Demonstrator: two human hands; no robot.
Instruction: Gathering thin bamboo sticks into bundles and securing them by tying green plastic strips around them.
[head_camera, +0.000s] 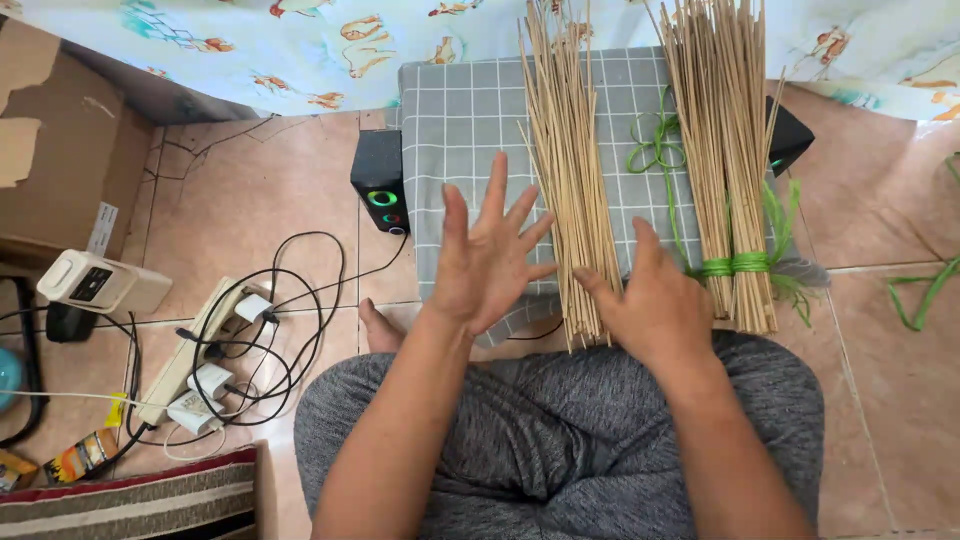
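A loose sheaf of thin pale sticks (572, 190) lies lengthwise on a grey checked cloth (460, 130) that covers the low surface in front of the person's lap. The right hand (655, 300) rests on the sheaf's near end, fingers curled over the sticks but not clamped shut. The left hand (487, 255) hovers just beside the sheaf with fingers spread wide, holding nothing. To the right lies a second bundle of sticks (725, 150), tied near its lower end with green string (735, 264). A small black speaker (379, 180) stands at the cloth's left edge. Further left, a white power strip (200, 350) with plugs and cables lies on the tiled floor (250, 200).
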